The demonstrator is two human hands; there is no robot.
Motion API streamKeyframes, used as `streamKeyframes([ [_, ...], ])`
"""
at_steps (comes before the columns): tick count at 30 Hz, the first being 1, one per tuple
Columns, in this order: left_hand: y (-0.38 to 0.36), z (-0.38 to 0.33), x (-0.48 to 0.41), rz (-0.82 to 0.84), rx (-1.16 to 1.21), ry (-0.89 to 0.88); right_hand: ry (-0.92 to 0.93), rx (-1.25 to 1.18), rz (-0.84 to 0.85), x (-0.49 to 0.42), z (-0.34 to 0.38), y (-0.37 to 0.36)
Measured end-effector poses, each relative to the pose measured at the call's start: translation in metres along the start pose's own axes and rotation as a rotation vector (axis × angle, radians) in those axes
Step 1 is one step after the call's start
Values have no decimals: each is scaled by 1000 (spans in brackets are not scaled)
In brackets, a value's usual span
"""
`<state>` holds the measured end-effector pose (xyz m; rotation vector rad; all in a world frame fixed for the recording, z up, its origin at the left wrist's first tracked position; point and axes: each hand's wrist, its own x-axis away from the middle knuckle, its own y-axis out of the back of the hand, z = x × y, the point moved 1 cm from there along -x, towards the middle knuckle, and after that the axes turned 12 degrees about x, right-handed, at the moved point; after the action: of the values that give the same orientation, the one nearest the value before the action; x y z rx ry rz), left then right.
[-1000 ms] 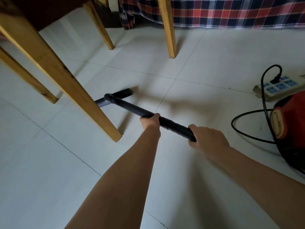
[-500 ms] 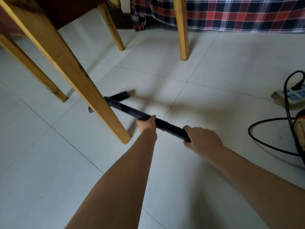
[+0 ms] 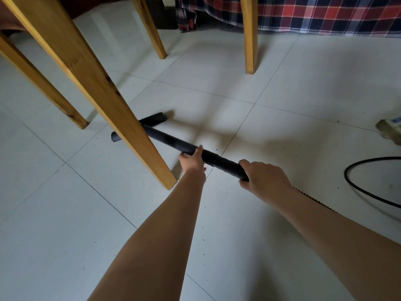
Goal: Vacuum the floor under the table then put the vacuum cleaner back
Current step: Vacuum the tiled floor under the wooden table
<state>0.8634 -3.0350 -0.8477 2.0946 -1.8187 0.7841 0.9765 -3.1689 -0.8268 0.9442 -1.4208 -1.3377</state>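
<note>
Left hand [image 3: 192, 160] and right hand [image 3: 265, 179] grip the vacuum wand [image 3: 173, 142], angled forward-left under the table [image 3: 86, 83].

Plaid cloth [image 3: 325, 16] — power strip [image 3: 389, 129]

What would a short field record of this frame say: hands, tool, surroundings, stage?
left hand: grips the black vacuum tube mid-length
right hand: grips the tube's rear end, behind the left
nozzle: on the tiled floor, partly hidden behind the nearest table leg
surroundings: black cable and power strip at right; plaid cloth at back
stage: vacuuming under way, nothing put back yet
</note>
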Motion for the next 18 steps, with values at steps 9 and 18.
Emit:
streamKeyframes([
  [9, -13, 17, 27, 46, -71, 20, -21, 25, -6, 25, -31, 1],
  [18, -40, 38, 62, 48, -162, 1, -39, 28, -5, 61, -66, 6],
])
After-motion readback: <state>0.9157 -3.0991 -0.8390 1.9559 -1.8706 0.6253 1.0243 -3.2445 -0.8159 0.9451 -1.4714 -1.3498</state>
